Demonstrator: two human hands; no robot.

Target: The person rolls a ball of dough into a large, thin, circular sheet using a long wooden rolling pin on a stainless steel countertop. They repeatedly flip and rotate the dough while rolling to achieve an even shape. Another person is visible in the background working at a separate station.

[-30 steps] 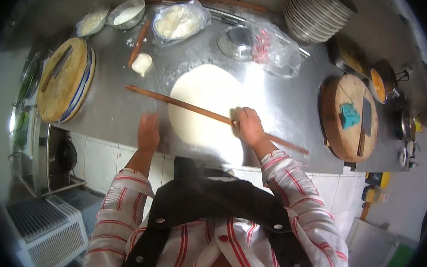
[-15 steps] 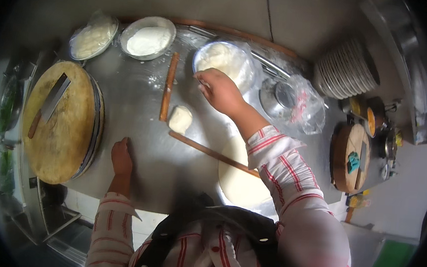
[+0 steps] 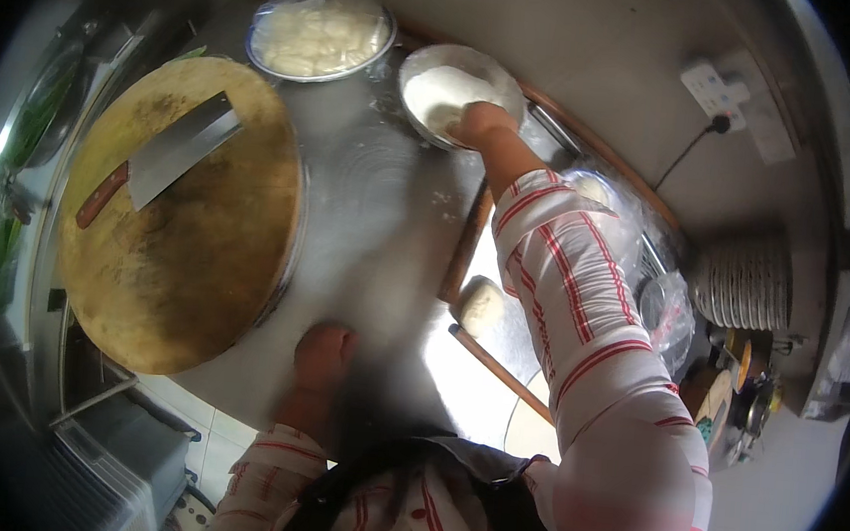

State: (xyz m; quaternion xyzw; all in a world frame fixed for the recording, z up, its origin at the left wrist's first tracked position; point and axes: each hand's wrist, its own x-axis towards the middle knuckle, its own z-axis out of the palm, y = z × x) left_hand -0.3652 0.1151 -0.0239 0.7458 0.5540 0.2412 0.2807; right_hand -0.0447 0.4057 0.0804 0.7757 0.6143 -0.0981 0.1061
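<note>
My right hand (image 3: 486, 123) reaches into a glass bowl (image 3: 409, 115) of white flour (image 3: 449, 90). Its fingers are down at the flour and mostly hidden, so their grip does not show. Closed into a fist, my left hand (image 3: 326, 353) rests on the steel counter (image 3: 349, 215) near its front edge, with nothing seen in it. Below the bowl lies a wooden rolling pin (image 3: 465, 244), partly behind my right sleeve. A dough ball (image 3: 482, 308) sits by its near end. A thinner wooden rod (image 3: 501, 371) slants across toward a pale dough sheet (image 3: 530, 429), half covered by my arm.
At left, a cleaver (image 3: 179, 151) lies on a thick round chopping board (image 3: 158, 289). A plastic-covered bowl of pale dough pieces (image 3: 323, 38) stands behind it. Stacked plates (image 3: 743, 286) and a plastic bag (image 3: 669, 310) are on the right. A power strip (image 3: 713, 94) hangs on the wall.
My right hand has moved left from the dough bowl into the flour bowl. The view has swung left. My left hand remains on the counter.
</note>
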